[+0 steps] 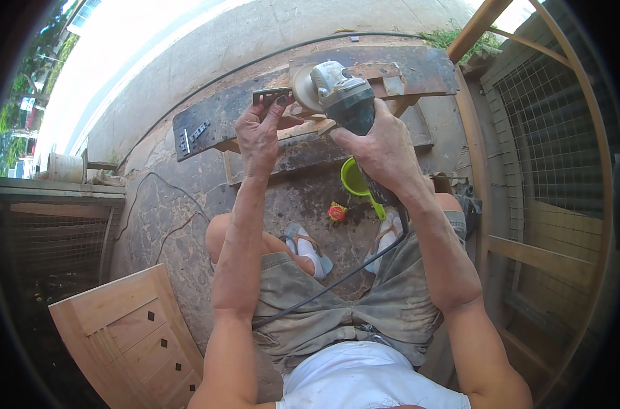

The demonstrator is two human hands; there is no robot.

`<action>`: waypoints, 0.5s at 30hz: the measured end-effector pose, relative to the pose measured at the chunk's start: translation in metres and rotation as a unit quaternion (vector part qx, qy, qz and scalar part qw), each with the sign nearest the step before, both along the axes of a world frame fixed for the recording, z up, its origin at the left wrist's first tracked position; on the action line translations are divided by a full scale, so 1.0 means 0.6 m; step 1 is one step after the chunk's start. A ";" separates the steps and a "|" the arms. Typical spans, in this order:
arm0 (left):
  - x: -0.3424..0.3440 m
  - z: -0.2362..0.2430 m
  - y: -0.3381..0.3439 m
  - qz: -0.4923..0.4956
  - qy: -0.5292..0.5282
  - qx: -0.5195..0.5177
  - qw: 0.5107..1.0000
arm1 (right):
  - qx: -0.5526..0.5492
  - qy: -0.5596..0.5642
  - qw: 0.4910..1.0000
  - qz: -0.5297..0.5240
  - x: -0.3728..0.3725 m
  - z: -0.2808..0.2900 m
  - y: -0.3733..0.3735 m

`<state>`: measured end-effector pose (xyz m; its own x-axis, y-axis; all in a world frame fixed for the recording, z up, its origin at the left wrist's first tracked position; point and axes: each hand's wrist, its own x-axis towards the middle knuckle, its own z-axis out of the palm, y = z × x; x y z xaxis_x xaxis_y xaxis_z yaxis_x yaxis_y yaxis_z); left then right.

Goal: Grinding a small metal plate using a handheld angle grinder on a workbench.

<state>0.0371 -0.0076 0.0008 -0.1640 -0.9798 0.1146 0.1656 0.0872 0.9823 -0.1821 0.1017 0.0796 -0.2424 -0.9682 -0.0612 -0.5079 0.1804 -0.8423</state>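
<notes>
My right hand [386,146] is wrapped around the dark body of an angle grinder [349,102], whose head is pale and worn. Its round disc [303,88] faces left. In my left hand [258,140], fingers and thumb pinch a small dark flat strip [272,93] beside the disc's left edge; whether it touches the disc I cannot tell. Both hands are over a low, dark, worn bench [221,112]. Small dark pieces [199,131] lie on the bench's left end. The grinder's cord [317,295] runs down across my lap.
Between my feet and the bench stand a green plastic dipper [354,178] and a small red-and-yellow item [336,211]. A wooden panel with dark diamond insets [129,337] leans at lower left. On the right rises a wooden frame [475,163]; a hose [255,65] runs behind the bench.
</notes>
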 end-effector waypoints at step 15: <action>-0.001 0.006 0.001 0.005 -0.019 0.010 1.000 | 0.003 -0.008 1.000 -0.003 -0.004 -0.001 0.000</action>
<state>0.0368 -0.0069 0.0047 -0.1586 -0.9833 0.0892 0.1280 0.0691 0.9894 -0.1847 0.1015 0.0788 -0.2479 -0.9661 -0.0717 -0.4932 0.1895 -0.8490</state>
